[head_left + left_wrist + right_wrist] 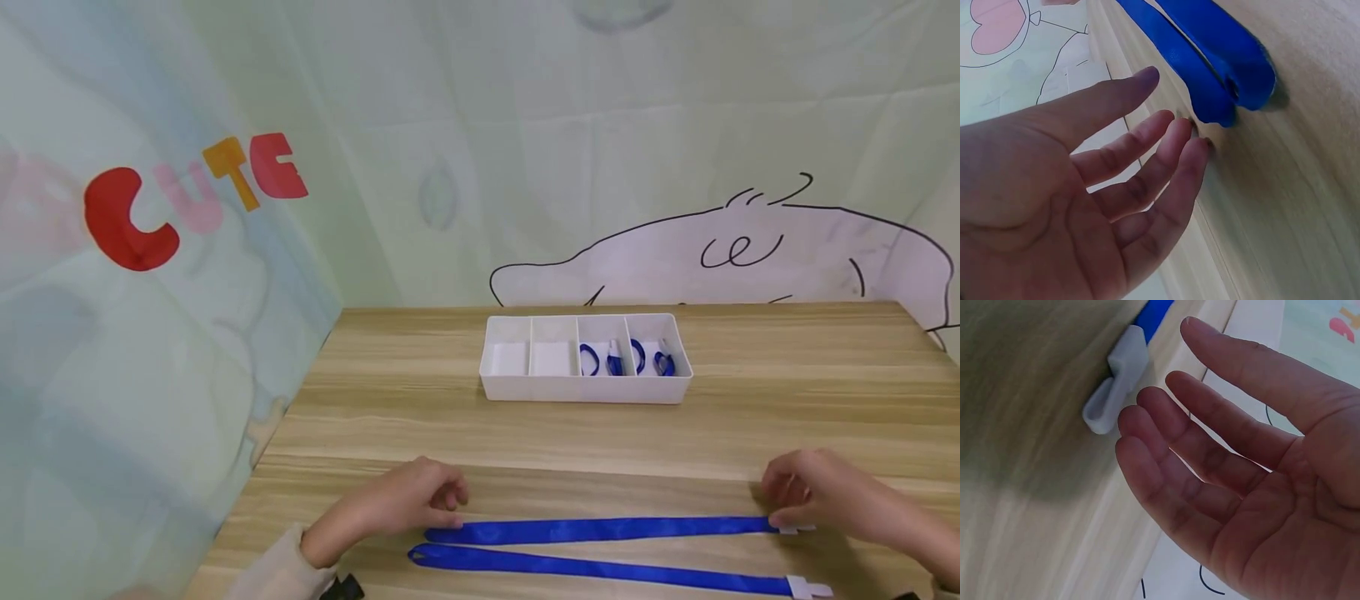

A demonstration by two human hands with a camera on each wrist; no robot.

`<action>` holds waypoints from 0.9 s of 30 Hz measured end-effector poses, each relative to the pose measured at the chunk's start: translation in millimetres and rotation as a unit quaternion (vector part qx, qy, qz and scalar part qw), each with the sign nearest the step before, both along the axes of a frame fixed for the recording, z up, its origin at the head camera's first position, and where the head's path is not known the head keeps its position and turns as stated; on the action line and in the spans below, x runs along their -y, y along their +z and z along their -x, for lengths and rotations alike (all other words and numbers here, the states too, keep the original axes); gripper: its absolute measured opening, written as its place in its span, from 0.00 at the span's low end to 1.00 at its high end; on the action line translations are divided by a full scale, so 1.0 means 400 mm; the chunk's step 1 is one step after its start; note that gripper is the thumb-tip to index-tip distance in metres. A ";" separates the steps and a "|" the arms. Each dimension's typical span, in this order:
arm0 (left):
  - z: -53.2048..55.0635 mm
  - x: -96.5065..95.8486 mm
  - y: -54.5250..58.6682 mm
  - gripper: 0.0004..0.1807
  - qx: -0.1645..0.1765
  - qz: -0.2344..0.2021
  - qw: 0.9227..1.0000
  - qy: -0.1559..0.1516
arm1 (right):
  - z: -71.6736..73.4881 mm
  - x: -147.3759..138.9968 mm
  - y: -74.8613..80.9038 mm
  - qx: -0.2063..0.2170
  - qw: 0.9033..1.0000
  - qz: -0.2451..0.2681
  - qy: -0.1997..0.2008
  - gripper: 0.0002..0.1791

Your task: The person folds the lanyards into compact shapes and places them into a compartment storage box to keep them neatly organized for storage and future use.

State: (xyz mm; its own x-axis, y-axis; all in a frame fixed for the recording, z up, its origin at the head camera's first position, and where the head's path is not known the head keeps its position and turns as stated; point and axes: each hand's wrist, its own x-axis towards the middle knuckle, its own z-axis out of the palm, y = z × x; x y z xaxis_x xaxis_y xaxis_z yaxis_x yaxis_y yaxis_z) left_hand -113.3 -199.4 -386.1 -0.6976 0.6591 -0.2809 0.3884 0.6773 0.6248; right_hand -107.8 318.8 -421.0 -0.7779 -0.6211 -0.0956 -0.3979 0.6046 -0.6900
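Two blue lanyards lie stretched out side by side across the table in the head view. At the left end of the farther lanyard point(615, 528) is my left hand point(412, 498), its fingers loosely bent. The left wrist view shows nothing in that palm, with blue ribbon point(1235, 62) just beyond the fingertips. My right hand point(832, 498) hovers by the right end of the same lanyard and partly hides its white clip. From the right wrist, the white plastic clip point(1129, 356) appears past relaxed, empty fingers point(1147, 465). The nearer lanyard point(600, 568) ends in another white clip point(802, 587).
Behind the lanyards stands a white box point(585, 389) with several compartments. Its two right compartments hold coiled blue lanyards point(663, 363); the two left ones show bare floors. A printed cloth point(525, 167) hangs along the table's back and left edges.
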 end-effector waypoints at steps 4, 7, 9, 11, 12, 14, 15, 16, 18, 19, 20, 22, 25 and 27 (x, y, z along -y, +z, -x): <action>-0.001 0.001 -0.004 0.08 0.010 0.001 1.000 0.006 | -0.002 -0.001 -0.015 -0.028 0.999 0.024 0.022 0.12; -0.003 0.001 -0.008 0.08 0.007 0.005 1.000 0.003 | -0.002 -0.002 -0.023 -0.044 0.998 0.031 0.032 0.12; -0.004 0.000 -0.011 0.09 0.002 0.006 1.000 0.001 | -0.001 -0.003 -0.027 -0.048 0.998 0.033 0.034 0.12; -0.006 -0.001 -0.011 0.09 -0.006 0.011 1.000 -0.001 | 0.000 -0.004 -0.031 -0.056 0.997 0.039 0.040 0.13; -0.007 -0.001 -0.012 0.09 -0.008 0.013 1.000 -0.001 | 0.000 -0.004 -0.033 -0.059 0.996 0.042 0.043 0.13; -0.008 -0.002 -0.013 0.09 -0.016 0.015 1.000 -0.004 | 0.000 -0.004 -0.037 -0.067 0.996 0.045 0.045 0.14; -0.009 -0.002 -0.014 0.09 -0.019 0.018 1.000 -0.005 | 0.000 -0.004 -0.038 -0.070 0.996 0.045 0.045 0.14; -0.009 -0.002 -0.014 0.09 -0.022 0.019 1.000 -0.006 | -0.001 -0.004 -0.040 -0.075 0.995 0.044 0.044 0.15; -0.009 -0.004 -0.016 0.09 -0.025 0.023 0.999 -0.007 | -0.002 -0.005 -0.041 -0.079 0.995 0.039 0.042 0.16; -0.009 -0.005 -0.016 0.09 -0.028 0.026 0.999 -0.007 | -0.003 -0.005 -0.042 -0.080 0.995 0.036 0.040 0.16; -0.009 -0.006 -0.017 0.09 -0.029 0.029 0.999 -0.008 | -0.003 -0.005 -0.043 -0.081 0.995 0.036 0.041 0.16; -0.009 -0.010 -0.016 0.09 -0.033 0.034 0.999 -0.009 | -0.003 -0.006 -0.044 -0.082 0.995 0.034 0.040 0.16; -0.009 -0.014 -0.014 0.09 -0.040 0.042 0.998 -0.013 | -0.004 -0.005 -0.042 -0.079 0.996 0.031 0.038 0.16; -0.010 -0.017 -0.013 0.10 -0.048 0.046 0.998 -0.016 | -0.004 -0.003 -0.037 -0.071 0.997 0.022 0.032 0.16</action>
